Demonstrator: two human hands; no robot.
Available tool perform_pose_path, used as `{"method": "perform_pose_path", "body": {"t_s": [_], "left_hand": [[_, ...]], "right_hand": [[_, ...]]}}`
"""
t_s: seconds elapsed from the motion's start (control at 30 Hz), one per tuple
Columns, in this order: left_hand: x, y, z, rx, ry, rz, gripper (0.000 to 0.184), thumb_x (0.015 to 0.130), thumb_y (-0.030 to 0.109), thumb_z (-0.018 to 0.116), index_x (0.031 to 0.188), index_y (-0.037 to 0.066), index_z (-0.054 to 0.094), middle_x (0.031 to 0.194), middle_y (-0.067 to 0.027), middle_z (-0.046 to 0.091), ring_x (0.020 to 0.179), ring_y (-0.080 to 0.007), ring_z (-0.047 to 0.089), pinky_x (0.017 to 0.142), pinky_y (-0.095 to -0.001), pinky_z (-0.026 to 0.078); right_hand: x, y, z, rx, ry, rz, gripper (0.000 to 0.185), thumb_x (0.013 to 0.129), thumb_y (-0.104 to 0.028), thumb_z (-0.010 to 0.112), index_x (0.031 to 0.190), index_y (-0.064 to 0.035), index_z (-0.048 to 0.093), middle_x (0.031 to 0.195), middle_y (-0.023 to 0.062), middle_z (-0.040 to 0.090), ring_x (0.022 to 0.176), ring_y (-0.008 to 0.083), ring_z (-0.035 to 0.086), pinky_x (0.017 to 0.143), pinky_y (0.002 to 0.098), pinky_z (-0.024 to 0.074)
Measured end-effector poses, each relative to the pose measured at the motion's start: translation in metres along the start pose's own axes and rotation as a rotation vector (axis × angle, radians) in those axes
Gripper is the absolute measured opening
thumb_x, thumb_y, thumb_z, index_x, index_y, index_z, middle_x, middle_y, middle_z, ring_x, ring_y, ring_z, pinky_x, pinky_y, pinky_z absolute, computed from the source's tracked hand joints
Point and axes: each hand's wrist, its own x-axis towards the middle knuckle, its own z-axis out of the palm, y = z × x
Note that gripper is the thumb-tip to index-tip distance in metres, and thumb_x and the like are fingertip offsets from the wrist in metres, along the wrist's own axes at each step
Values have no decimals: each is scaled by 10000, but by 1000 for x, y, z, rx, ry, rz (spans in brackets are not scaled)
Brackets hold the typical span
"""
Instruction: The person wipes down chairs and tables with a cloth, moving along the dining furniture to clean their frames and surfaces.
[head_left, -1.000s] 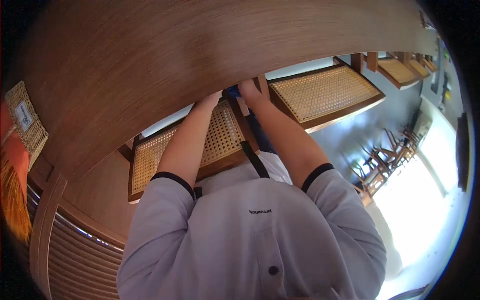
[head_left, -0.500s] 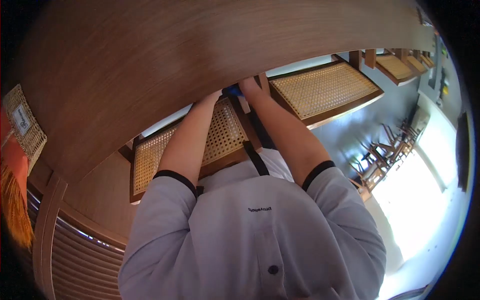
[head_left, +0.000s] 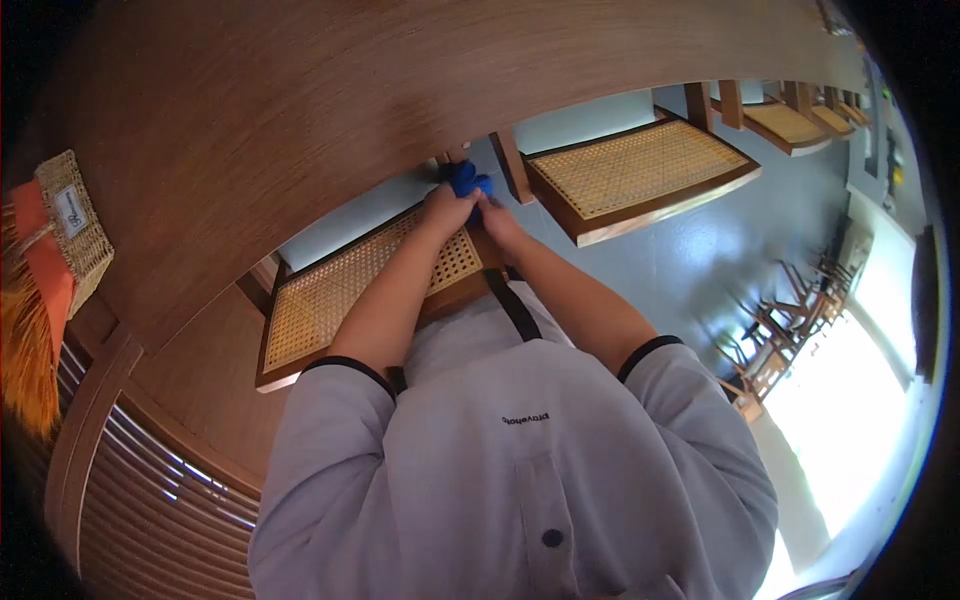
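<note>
My left hand (head_left: 448,208) is closed on a bunched blue cloth (head_left: 465,178) just past the edge of the wooden tabletop (head_left: 300,90). My right hand (head_left: 498,220) grips the same cloth from the other side, its fingers close to the left hand's. Both hands are over the right end of a chair seat (head_left: 340,292) of woven cane in a brown wood frame. Part of the cloth is hidden by the fingers.
A second cane chair (head_left: 640,172) stands to the right, with more chairs (head_left: 785,125) beyond it. At the left are a woven basket (head_left: 88,240) with a label, dry orange stalks (head_left: 28,340) and a slatted wooden panel (head_left: 160,500). Chairs (head_left: 770,340) are grouped farther right.
Both hands have come out from the tabletop's edge and closer together, bringing the blue cloth into fuller view. The view has shifted slightly.
</note>
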Motion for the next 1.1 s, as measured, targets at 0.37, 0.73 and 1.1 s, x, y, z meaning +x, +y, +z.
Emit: {"method": "perform_pose_path", "body": {"t_s": [0.37,0.73,1.1], "left_hand": [[-87,54,-13,289,81,186,520,855,438,710,1090,-26,707,1081,-294,695,1038,-448,669,907,-492,526],[-193,59,12,149,582,352,538,899,484,679,1055,-31,659,965,-269,711,926,-479,676,825,-522,532],[-213,25,24,296,615,808,505,753,111,706,1211,-44,563,1181,-263,621,1112,-450,576,990,-519,461]], "right_hand": [[-107,-47,-31,701,-462,135,344,1080,-283,405,1271,-46,564,1235,126,646,1130,256,639,1003,435,506],[-156,-30,-38,788,-500,-20,285,1048,-271,518,1237,-68,582,1126,82,645,1029,233,613,866,410,484],[-206,-15,-31,972,-415,-75,301,1069,-219,415,1182,-18,608,1185,149,657,1088,287,640,1022,461,499]]}}
